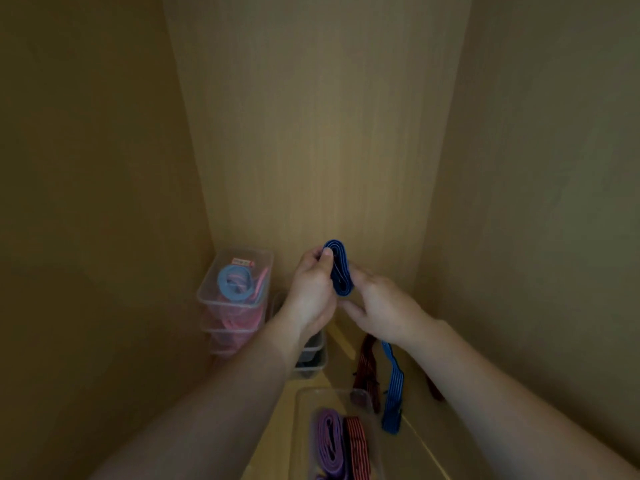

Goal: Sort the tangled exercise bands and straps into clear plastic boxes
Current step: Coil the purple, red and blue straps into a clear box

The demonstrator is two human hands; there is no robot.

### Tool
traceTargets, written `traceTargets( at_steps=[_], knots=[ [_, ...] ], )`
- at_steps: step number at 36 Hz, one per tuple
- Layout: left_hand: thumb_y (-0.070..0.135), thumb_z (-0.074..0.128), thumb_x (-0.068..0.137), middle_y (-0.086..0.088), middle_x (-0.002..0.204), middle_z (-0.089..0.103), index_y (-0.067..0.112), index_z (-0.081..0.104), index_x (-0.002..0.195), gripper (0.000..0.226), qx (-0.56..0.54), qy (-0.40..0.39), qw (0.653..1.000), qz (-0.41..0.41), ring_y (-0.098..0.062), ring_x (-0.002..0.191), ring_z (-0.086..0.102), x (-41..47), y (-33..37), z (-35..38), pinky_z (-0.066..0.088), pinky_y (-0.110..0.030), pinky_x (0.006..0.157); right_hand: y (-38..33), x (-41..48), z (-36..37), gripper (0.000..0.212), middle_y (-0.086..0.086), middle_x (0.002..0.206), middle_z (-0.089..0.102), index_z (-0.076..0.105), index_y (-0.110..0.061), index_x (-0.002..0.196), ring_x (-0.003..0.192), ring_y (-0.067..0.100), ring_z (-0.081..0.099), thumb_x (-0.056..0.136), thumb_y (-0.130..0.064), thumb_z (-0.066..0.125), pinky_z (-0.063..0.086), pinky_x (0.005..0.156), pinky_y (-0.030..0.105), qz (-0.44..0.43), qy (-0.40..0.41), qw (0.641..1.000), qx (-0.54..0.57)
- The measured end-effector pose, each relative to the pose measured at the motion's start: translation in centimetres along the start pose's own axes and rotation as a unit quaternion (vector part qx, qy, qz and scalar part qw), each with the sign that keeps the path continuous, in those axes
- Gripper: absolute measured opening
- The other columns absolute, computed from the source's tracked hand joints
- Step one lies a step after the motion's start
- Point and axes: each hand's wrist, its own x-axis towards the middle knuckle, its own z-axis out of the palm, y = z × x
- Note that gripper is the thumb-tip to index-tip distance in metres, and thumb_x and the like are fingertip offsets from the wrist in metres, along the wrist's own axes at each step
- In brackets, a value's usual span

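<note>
A blue strap (340,268), folded into a flat coil, is held up in front of the wooden back wall. My left hand (311,289) pinches the coil's upper end between thumb and fingers. My right hand (379,308) grips the coil's lower side, and the strap's loose tail (393,389) hangs down under my right wrist. Below, a clear plastic box (304,410) holds a folded purple band (329,441) and a red-and-black striped strap (356,445).
A stack of clear boxes (207,292) at the back left holds light blue and pink bands. A smaller clear box (313,358) with dark items sits behind my left wrist. A dark red strap (365,365) lies on the shelf floor. Wooden walls close in on three sides.
</note>
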Motion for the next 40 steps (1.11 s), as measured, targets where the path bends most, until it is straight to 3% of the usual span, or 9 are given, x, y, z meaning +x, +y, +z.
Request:
traceTargets(
  at_steps=[5,11,18,22,24,29,31,35,40],
  knots=[
    [0.009,0.037,0.103,-0.014,0.100,0.053,0.001,0.043,0.116,0.017,0.022,-0.026,0.999,-0.011,-0.027,0.100,0.052,0.5,0.9,-0.3,0.040,-0.044,0.102,0.9,0.3,-1.2,0.053,0.001,0.139,0.051,0.038,-0.016,0.145,0.121,0.017,0.052,0.096,-0.029,0.055,0.041,0.096,0.022,-0.020,0.012,0.999,-0.033],
    [0.024,0.053,0.097,-0.003,0.094,0.064,0.018,0.059,0.098,0.008,0.296,-0.078,0.952,0.016,-0.019,0.092,0.065,1.3,3.3,-2.1,0.054,-0.038,0.091,1.9,0.5,-1.9,0.040,0.002,0.125,0.059,0.046,-0.019,0.137,0.110,0.018,0.056,0.098,-0.024,0.051,0.049,0.090,0.040,-0.044,-0.051,0.997,-0.044],
    [0.011,0.059,0.094,-0.007,0.088,0.063,0.013,0.060,0.088,0.006,0.361,-0.115,0.925,-0.009,-0.016,0.082,0.063,1.1,4.3,-3.4,0.055,-0.030,0.081,1.5,0.5,-2.0,0.030,0.003,0.115,0.064,0.056,-0.014,0.127,0.103,0.016,0.059,0.098,-0.022,0.051,0.048,0.089,0.036,-0.045,-0.034,0.998,-0.016],
    [0.012,0.049,0.097,-0.001,0.086,0.064,0.021,0.062,0.088,0.019,0.496,-0.138,0.856,-0.033,-0.015,0.080,0.059,0.8,4.6,-3.5,0.047,-0.029,0.076,1.4,0.5,-2.0,0.025,0.001,0.101,0.065,0.061,-0.013,0.116,0.092,0.016,0.060,0.099,-0.027,0.048,0.048,0.080,0.033,-0.050,-0.029,0.998,-0.036],
    [0.010,0.042,0.099,-0.003,0.087,0.063,0.016,0.062,0.094,0.021,0.503,-0.157,0.848,-0.059,-0.013,0.076,0.057,0.2,4.8,-3.1,0.044,-0.028,0.067,1.2,0.6,-2.0,0.026,0.002,0.102,0.065,0.061,-0.012,0.117,0.091,0.015,0.059,0.099,-0.026,0.048,0.047,0.079,0.028,-0.061,-0.028,0.997,-0.043],
    [0.040,0.047,0.099,0.006,0.090,0.062,0.023,0.060,0.100,0.021,0.548,-0.182,0.816,-0.033,-0.010,0.087,0.058,-0.6,4.4,-2.9,0.043,-0.024,0.075,0.5,0.6,-1.9,0.026,0.008,0.103,0.066,0.063,-0.005,0.116,0.093,0.018,0.060,0.098,-0.020,0.051,0.047,0.083,0.032,-0.077,-0.056,0.994,-0.043],
    [0.036,0.049,0.099,0.005,0.084,0.060,0.019,0.058,0.096,0.019,0.533,-0.174,0.828,-0.019,-0.009,0.079,0.055,-0.6,3.7,-3.2,0.041,-0.024,0.069,0.4,0.5,-1.7,0.030,0.009,0.110,0.067,0.060,-0.006,0.124,0.099,0.020,0.061,0.099,-0.020,0.050,0.048,0.087,0.033,-0.070,-0.053,0.996,-0.033],
    [0.030,0.047,0.101,-0.002,0.087,0.060,0.018,0.055,0.090,0.018,0.397,-0.106,0.911,-0.014,-0.013,0.079,0.055,-1.0,2.1,-2.9,0.043,-0.025,0.068,0.1,0.4,-1.6,0.033,0.011,0.117,0.064,0.054,-0.008,0.132,0.106,0.021,0.061,0.101,-0.015,0.045,0.046,0.092,0.030,-0.031,-0.017,0.999,-0.013],
    [0.027,0.044,0.102,-0.011,0.109,0.062,0.017,0.055,0.101,0.016,0.290,-0.058,0.955,-0.024,-0.022,0.104,0.057,-1.3,0.2,-2.1,0.045,-0.039,0.092,0.6,0.3,-0.5,0.042,0.012,0.128,0.057,0.041,-0.010,0.142,0.115,0.021,0.057,0.100,-0.008,0.043,0.042,0.094,0.020,0.017,-0.021,0.999,-0.020]
  ],
)
